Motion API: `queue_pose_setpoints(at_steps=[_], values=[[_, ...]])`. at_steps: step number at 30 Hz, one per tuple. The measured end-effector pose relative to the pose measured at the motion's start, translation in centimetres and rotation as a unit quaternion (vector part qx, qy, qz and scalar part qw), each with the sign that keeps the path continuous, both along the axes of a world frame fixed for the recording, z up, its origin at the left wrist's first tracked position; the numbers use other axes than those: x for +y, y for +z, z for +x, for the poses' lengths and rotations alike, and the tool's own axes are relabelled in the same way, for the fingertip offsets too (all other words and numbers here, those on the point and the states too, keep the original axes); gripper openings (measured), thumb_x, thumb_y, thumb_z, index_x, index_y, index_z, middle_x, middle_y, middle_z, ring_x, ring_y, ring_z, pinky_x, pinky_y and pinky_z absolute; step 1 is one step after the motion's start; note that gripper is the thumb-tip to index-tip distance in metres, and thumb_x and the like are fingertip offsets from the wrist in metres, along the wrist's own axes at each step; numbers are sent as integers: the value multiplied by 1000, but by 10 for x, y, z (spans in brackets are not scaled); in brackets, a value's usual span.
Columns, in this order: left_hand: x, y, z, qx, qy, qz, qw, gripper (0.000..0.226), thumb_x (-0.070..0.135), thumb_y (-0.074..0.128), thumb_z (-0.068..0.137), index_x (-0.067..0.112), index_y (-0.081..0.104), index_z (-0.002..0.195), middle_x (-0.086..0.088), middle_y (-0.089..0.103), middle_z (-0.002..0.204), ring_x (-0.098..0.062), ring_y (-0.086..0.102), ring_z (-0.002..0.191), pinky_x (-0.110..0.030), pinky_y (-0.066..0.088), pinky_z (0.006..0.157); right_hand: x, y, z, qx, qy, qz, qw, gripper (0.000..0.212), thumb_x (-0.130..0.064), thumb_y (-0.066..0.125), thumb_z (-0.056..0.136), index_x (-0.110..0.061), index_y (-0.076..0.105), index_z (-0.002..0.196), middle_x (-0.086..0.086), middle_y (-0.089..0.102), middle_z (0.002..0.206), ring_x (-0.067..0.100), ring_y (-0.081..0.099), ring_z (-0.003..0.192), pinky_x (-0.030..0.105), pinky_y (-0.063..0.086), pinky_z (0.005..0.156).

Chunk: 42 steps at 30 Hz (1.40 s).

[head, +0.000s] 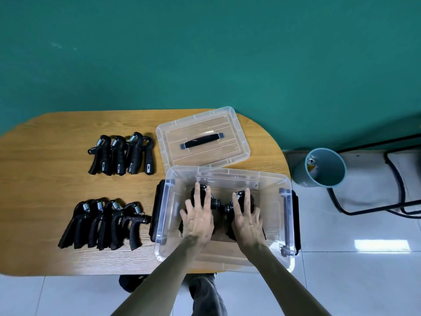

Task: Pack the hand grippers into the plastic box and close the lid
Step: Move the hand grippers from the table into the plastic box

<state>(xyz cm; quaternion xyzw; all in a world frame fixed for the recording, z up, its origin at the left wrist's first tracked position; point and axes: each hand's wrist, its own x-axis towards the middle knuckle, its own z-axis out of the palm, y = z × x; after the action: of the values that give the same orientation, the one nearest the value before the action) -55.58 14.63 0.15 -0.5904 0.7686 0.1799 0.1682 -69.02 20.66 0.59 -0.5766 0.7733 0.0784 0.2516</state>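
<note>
No readable text, brand, number or sign anywhere. Small pale marks sat on handles of far row of hand grippers [120, 153], too small and blurred to read. Clear lid [202, 137] and plastic box [224, 215] bore no legible label.

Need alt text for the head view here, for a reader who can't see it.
Both hands, left and right, press black hand grippers down inside a clear plastic box on a wooden table. Its lid lies behind the box, and two rows of grippers wait at the left.
</note>
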Motion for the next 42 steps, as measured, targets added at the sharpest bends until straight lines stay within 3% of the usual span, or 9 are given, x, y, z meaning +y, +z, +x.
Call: queue_pose_setpoints(at_steps=[5, 8, 12, 15, 17, 21, 25, 32, 42], values=[[0, -4, 2, -5, -2, -1, 1000, 88, 15, 47, 101, 26, -18, 160, -9, -27, 167, -30, 38, 120, -48, 41, 96, -2, 3, 1, 18, 13, 10, 1000, 109, 0, 65, 86, -18, -16, 157, 21, -37, 156, 44, 32, 130, 50, 41, 107], [0, -2, 5, 12, -5, 15, 1000, 84, 18, 44, 103, 26, -18, 160, -8, -31, 166, -32, 36, 127, -54, 39, 102, -1, -1, -2, 7, 9, 20, 1000, 108, -13, 67, 89, -20, -16, 157, 18, -33, 159, 49, 8, 147, 56, 30, 115], [1, 11, 11, 34, -21, 19, 999, 72, 36, 29, 107, 22, -17, 161, -10, -25, 168, -34, 15, 150, -59, 25, 115, -9, 7, 6, 28, -30, -58, 997, 65, -36, 45, 100, -19, 22, 158, 22, 20, 163, 50, 25, 145, 65, 32, 110], [-6, 31, 18, 50, -65, 14, 997, 66, 35, 25, 109, 18, -11, 162, -9, -18, 170, -31, -1, 156, -55, 19, 120, -17, 26, 14, 41, -45, -97, 993, 62, -42, 33, 98, -19, 31, 156, 23, 39, 154, 47, 37, 139, 61, 36, 108], [-13, 44, 25, 58, -98, 3, 994, 62, 34, 25, 109, 17, 0, 163, -8, -5, 171, -30, 4, 156, -53, 16, 123, -21, 40, 18, 46, -50, -119, 991, 62, -40, 35, 97, -19, 33, 155, 20, 45, 150, 45, 42, 136, 57, 41, 103], [-33, 71, 47, 75, -129, -68, 986, 54, 32, 28, 109, 15, 24, 159, -7, 29, 164, -27, 33, 141, -44, 28, 118, -33, 68, 32, 57, -38, -132, 989, 56, -36, 34, 97, -19, 38, 150, 19, 49, 144, 43, 47, 127, 55, 47, 94], [-46, 96, 74, 103, -148, -117, 977, 50, 31, 28, 109, 14, 33, 155, -6, 43, 153, -25, 44, 130, -41, 37, 110, -49, 98, 59, 78, -5, -153, 985, 52, -34, 34, 97, -18, 40, 146, 21, 49, 142, 43, 49, 122, 55, 48, 92], [-64, 126, 146, 83, -110, -122, 983, 55, 37, 19, 109, 13, 19, 159, -9, 26, 162, -26, 38, 136, -41, 38, 109, -74, 129, 128, 109, 56, -152, 981, 51, -38, 29, 100, -16, 42, 145, 21, 53, 135, 40, 54, 106, 50, 50, 80], [-74, 123, 299, 30, -54, -94, 994, 56, 41, 14, 110, 14, 18, 159, -10, 24, 162, -26, 39, 132, -40, 36, 107, -108, 142, 261, 115, 110, -151, 976, 50, -38, 24, 101, -15, 46, 140, 17, 56, 125, 36, 54, 103, 50, 50, 84]])
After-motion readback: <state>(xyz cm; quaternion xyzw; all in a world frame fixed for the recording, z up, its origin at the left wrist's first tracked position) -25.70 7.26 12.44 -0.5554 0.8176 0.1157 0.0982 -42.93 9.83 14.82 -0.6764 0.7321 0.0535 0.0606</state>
